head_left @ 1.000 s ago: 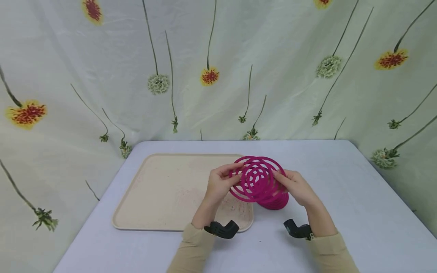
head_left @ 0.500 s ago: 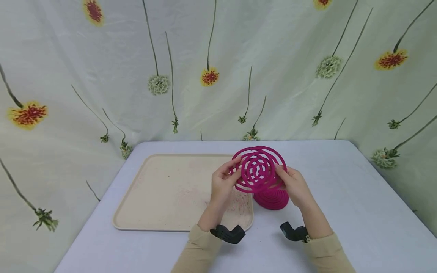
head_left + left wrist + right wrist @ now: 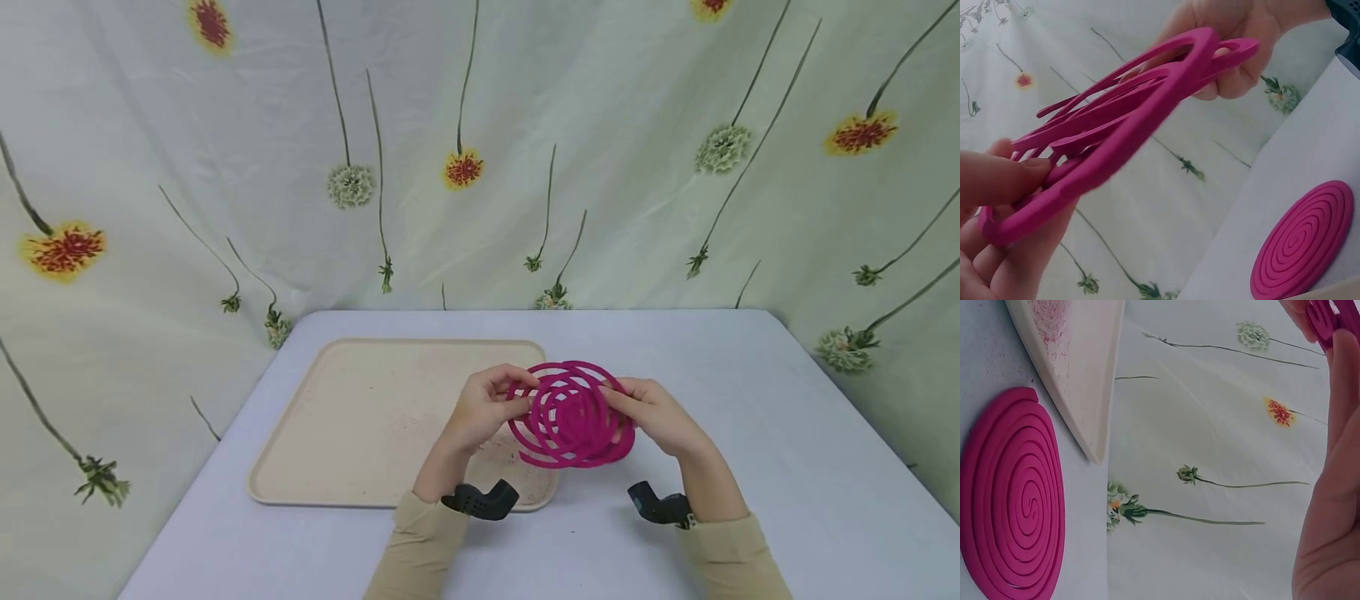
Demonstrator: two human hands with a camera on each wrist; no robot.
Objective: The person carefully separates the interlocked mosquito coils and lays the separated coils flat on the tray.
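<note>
Both hands hold a pair of magenta mosquito coils (image 3: 1129,140), their rings interleaved and spread apart. The left hand (image 3: 482,410) pinches the outer ring at the left, thumb on the near side. At the opposite side, the right hand (image 3: 660,414) grips the rim between thumb and fingers; in the right wrist view only part of this hand shows, with a bit of coil at the top corner. A flat, tightly wound mosquito coil disc (image 3: 1013,494) lies on the table below; in the head view the held pair mostly hides it.
A beige tray (image 3: 360,417) with reddish specks and dust lies left of the hands on the white-covered table (image 3: 750,400). Behind the table hangs a floral cloth (image 3: 630,208). Each wrist wears a black camera mount (image 3: 483,502).
The hands first raised the coils, then lowered them again over the disc on the table. The rings have shifted against each other, and both hands keep their grip.
</note>
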